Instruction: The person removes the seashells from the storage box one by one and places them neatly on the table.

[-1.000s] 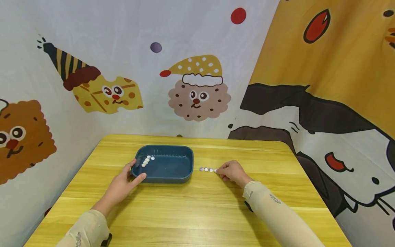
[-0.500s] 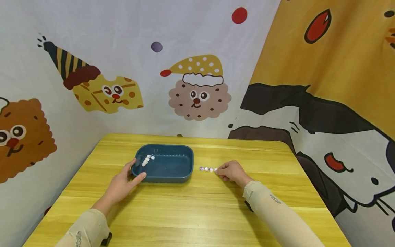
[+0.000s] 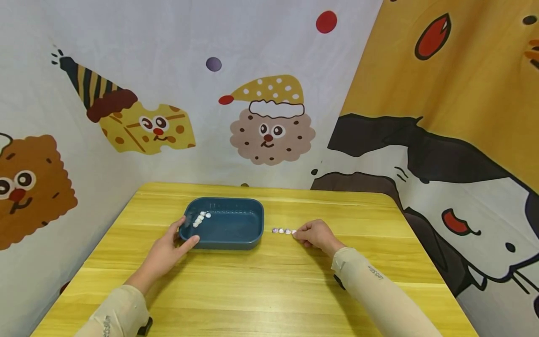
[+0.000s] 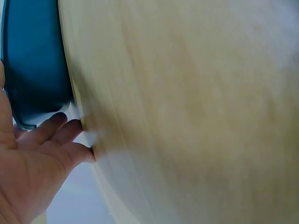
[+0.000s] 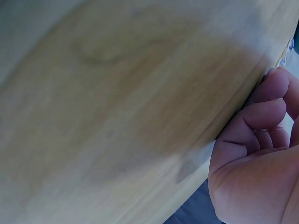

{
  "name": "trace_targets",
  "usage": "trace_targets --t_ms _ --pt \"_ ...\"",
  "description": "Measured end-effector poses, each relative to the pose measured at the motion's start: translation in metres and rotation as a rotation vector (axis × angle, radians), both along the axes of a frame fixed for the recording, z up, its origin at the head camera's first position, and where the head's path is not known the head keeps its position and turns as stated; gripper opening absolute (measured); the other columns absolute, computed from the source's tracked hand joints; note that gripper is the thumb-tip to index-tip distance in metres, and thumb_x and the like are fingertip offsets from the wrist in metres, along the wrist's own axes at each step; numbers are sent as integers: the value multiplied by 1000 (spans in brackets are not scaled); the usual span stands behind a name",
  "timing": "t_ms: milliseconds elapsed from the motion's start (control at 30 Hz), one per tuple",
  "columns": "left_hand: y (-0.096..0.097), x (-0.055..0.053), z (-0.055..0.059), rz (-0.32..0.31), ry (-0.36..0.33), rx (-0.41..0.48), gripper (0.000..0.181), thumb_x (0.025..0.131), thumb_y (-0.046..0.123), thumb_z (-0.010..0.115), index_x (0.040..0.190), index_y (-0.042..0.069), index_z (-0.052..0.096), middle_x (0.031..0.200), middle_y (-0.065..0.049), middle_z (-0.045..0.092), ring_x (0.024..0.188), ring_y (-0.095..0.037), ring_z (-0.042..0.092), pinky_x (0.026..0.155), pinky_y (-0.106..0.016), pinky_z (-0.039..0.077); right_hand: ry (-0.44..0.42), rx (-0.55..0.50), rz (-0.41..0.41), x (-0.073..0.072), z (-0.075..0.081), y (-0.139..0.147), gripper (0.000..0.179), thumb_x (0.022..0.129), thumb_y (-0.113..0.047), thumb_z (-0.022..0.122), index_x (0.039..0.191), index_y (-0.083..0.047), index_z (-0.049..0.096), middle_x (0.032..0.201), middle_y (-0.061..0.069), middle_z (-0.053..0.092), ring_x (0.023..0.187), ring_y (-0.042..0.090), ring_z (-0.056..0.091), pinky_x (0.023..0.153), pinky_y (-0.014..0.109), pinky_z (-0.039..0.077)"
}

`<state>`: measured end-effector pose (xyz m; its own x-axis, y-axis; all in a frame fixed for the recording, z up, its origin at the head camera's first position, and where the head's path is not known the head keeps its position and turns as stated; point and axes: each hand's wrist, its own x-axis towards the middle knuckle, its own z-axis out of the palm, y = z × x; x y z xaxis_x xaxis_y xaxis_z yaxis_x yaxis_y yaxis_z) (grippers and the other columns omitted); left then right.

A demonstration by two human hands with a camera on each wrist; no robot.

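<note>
My left hand [image 3: 166,252] holds the left end of a dark blue rectangular dish [image 3: 229,244], thumb at the front corner and fingers at the left side. In the left wrist view, the dish [image 4: 35,56] stands beside the spread fingers. Several small white round pieces [image 3: 197,222] lie inside its left end. To the right of the dish, white-and-purple small round pieces [image 3: 281,230] form a short row on the table. My right hand [image 3: 317,235] pinches the row's rightmost piece [image 3: 294,232] at the table surface. Its other fingers are curled in the right wrist view.
The table [image 3: 244,295] has a light yellow wood grain and rounded far corners. Behind it hangs a white curtain [image 3: 168,42] with cartoon prints, and a yellow and black patterned part [image 3: 455,140] covers the right side.
</note>
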<state>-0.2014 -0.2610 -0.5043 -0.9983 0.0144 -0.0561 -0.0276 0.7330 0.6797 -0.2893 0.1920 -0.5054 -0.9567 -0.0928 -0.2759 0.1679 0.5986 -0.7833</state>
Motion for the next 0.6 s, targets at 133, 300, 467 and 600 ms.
trace_targets --t_ms 133,300,467,600 --pt "0 0 0 0 6 -6 99 103 66 58 174 15 11 164 -37 38 148 -54 47 114 -71 44 -1 9 -3 0 1 -1 14 95 -25 84 98 -11 83 86 3 77 72 16 68 66 28 59" --pt "1 0 1 1 3 -7 99 103 66 58 174 15 11 164 -37 38 148 -54 46 114 -71 44 -1 10 -9 1 2 -1 14 94 -24 84 100 -11 84 86 3 77 71 16 68 66 28 59" --pt "0 0 1 -2 8 -8 100 103 67 57 174 14 11 162 -38 39 148 -54 46 115 -71 44 14 1 8 2 1 0 14 94 -25 85 99 -11 84 87 3 78 72 16 68 67 28 58" --pt "-1 -1 -1 -6 5 -9 102 102 70 57 174 15 10 162 -38 40 148 -54 47 114 -72 43 1 -19 24 2 1 6 16 96 -29 83 102 -13 83 88 4 77 72 16 67 62 28 53"
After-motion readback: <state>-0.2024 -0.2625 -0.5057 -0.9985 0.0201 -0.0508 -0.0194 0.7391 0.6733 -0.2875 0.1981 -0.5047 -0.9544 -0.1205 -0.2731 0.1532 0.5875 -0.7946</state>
